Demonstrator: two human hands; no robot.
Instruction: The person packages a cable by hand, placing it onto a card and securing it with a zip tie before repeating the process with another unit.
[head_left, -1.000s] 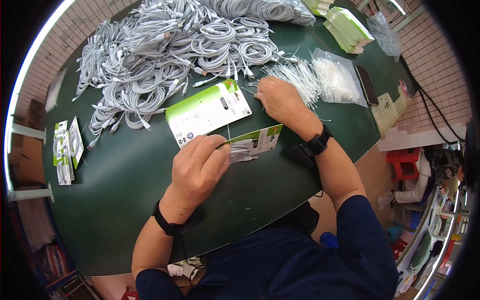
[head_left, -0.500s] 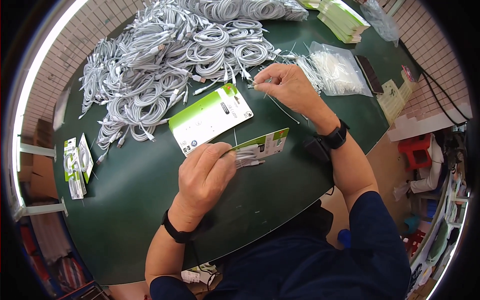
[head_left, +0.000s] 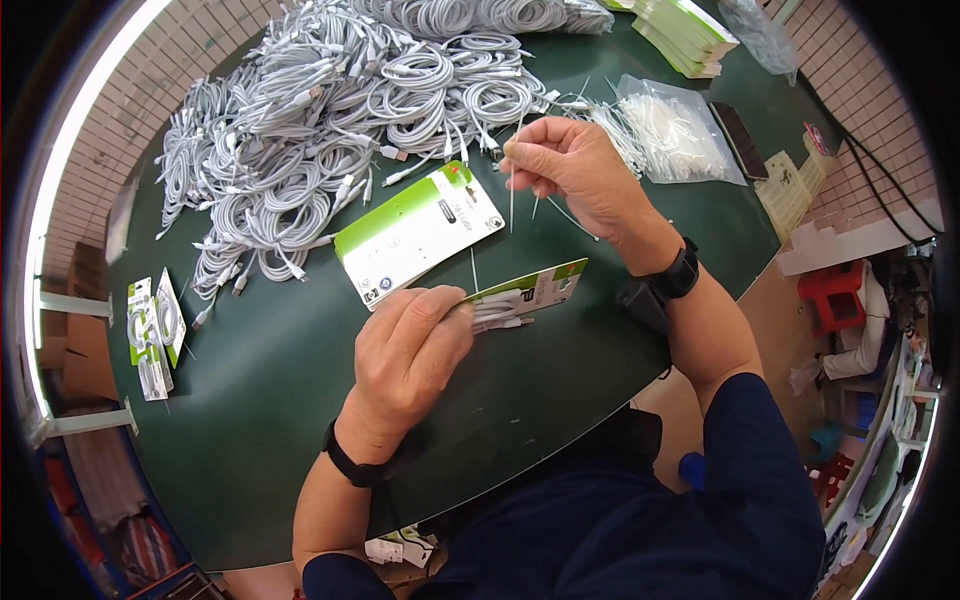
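Note:
My left hand [head_left: 412,350] is closed on a green-and-white packaging card [head_left: 556,284], tilted on edge over the table's middle. Against the card's near face lies a coiled white cable [head_left: 494,312], held in the same grip. A thin white cable tie [head_left: 474,268] sticks up from the card's far side. Farther off to the right, my right hand [head_left: 578,178] pinches another white cable tie [head_left: 512,205] between thumb and fingers, and it hangs nearly upright. Flat on the table, just beyond the left hand, rests a second packaging card [head_left: 420,235].
A large heap of coiled grey-white cables [head_left: 300,130] covers the far left of the green table [head_left: 270,430]. At the far right are a bag of cable ties [head_left: 675,135], a phone [head_left: 738,140] and stacked cards [head_left: 685,40]. Packed cards with cables [head_left: 150,330] lie at the left edge.
My right hand has lifted slightly and turned, bringing a cable tie up out of the loose ones. The left hand still holds the card and cable in nearly the same place.

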